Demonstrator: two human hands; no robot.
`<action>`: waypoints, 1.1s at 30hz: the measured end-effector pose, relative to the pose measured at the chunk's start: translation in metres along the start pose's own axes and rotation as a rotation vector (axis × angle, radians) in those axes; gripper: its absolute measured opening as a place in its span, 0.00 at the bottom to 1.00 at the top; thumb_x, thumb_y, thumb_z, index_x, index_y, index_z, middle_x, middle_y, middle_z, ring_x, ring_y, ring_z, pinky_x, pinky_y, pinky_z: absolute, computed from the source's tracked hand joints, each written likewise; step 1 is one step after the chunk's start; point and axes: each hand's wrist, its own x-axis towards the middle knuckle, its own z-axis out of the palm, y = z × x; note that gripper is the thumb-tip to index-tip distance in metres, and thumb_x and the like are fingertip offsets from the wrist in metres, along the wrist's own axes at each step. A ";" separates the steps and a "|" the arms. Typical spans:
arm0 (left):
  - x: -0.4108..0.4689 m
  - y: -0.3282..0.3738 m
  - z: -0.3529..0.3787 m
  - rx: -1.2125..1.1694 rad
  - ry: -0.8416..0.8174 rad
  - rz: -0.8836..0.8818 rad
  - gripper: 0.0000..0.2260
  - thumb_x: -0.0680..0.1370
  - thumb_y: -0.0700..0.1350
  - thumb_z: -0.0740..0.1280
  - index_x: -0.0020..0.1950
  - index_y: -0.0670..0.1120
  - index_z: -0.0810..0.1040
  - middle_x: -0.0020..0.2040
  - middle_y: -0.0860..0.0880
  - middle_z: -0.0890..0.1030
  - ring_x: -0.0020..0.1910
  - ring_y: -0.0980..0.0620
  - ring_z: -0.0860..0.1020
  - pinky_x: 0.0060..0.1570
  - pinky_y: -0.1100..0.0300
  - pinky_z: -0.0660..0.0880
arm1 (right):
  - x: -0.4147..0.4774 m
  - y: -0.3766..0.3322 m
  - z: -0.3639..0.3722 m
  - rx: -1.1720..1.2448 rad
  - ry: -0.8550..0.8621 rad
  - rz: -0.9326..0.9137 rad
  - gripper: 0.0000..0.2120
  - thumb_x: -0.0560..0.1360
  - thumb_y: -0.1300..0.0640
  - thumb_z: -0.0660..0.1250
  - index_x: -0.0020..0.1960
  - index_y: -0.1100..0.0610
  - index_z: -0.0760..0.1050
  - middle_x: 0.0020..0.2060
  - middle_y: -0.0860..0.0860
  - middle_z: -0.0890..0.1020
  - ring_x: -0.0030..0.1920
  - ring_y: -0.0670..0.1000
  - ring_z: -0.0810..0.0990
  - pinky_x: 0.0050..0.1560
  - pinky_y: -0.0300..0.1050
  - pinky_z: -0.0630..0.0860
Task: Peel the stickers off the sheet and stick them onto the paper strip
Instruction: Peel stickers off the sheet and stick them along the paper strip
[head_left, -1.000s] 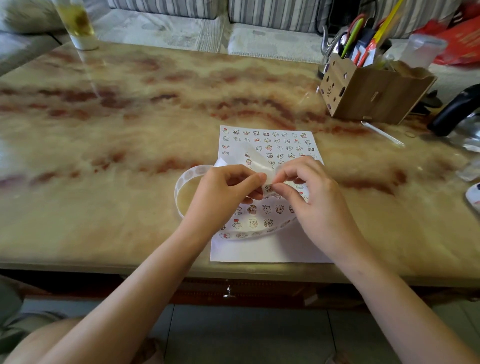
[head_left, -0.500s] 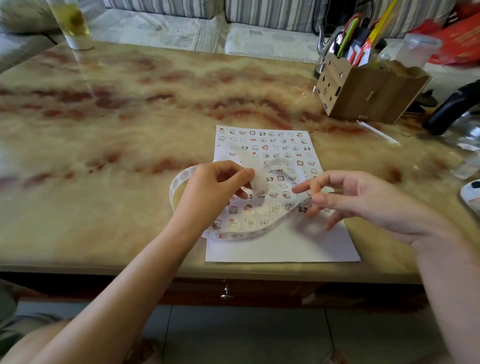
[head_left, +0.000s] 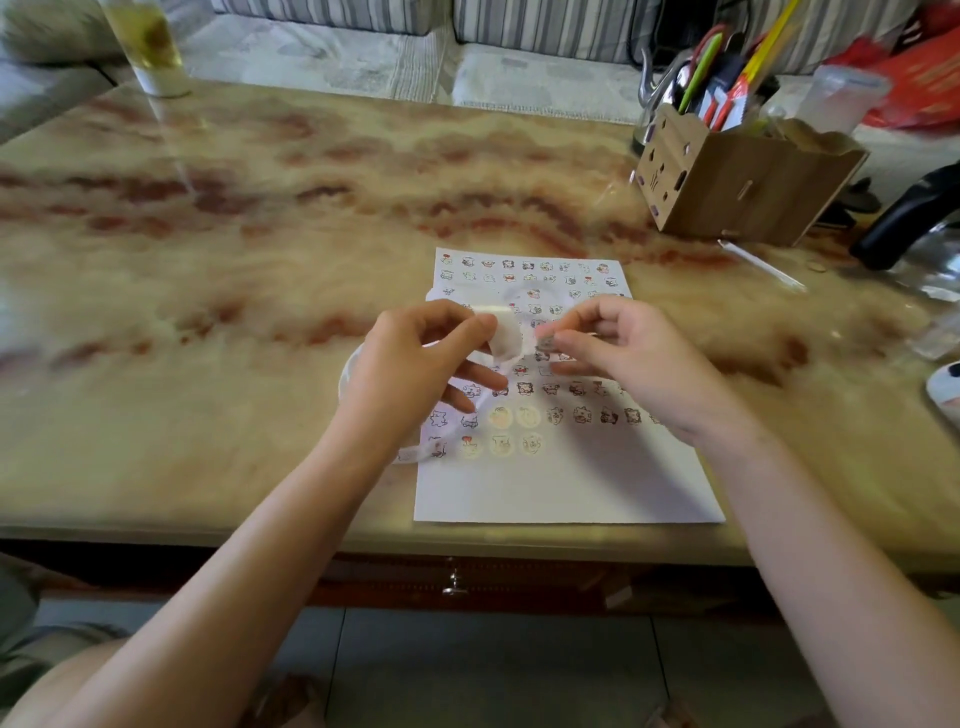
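At the upper left of the frame we see a glass (head_left: 150, 49) of yellowish drink standing at the far edge of the marbled tabletop (head_left: 234, 249). Toward the centre, our left hand (head_left: 415, 371) pinches one end of the paper strip (head_left: 506, 338) between thumb and forefinger, and the strip loops down and left under the wrist to the sheet's lower left edge. The sticker sheet (head_left: 561, 467) lies flat in the middle of the frame, its lower part blank white, small cartoon stickers in rows above. Just right of the strip's raised end, our right hand (head_left: 634, 364) holds thumb and forefinger closed on a small sticker (head_left: 545, 340), close to the strip; the blur hides whether they touch. At upper right stands a cardboard box (head_left: 737, 182) of pens.
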 end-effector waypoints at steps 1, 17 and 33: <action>0.000 0.001 0.001 -0.048 -0.015 -0.005 0.09 0.79 0.42 0.65 0.46 0.38 0.81 0.41 0.49 0.84 0.34 0.51 0.84 0.27 0.63 0.76 | 0.005 0.000 0.005 -0.003 0.010 -0.013 0.05 0.77 0.63 0.66 0.44 0.56 0.76 0.54 0.53 0.83 0.50 0.51 0.84 0.52 0.43 0.81; 0.000 -0.006 0.007 -0.003 0.022 -0.014 0.08 0.79 0.41 0.66 0.46 0.37 0.80 0.43 0.44 0.83 0.36 0.51 0.85 0.36 0.60 0.82 | -0.038 -0.010 -0.007 -0.088 -0.067 0.180 0.02 0.72 0.64 0.71 0.40 0.60 0.80 0.29 0.50 0.81 0.23 0.42 0.71 0.25 0.33 0.67; -0.001 -0.007 0.011 0.023 0.010 -0.003 0.08 0.78 0.41 0.67 0.43 0.38 0.80 0.40 0.45 0.84 0.34 0.51 0.84 0.31 0.60 0.80 | -0.047 0.011 0.003 -0.108 0.071 0.239 0.03 0.67 0.64 0.75 0.36 0.58 0.83 0.30 0.52 0.83 0.24 0.46 0.71 0.28 0.31 0.67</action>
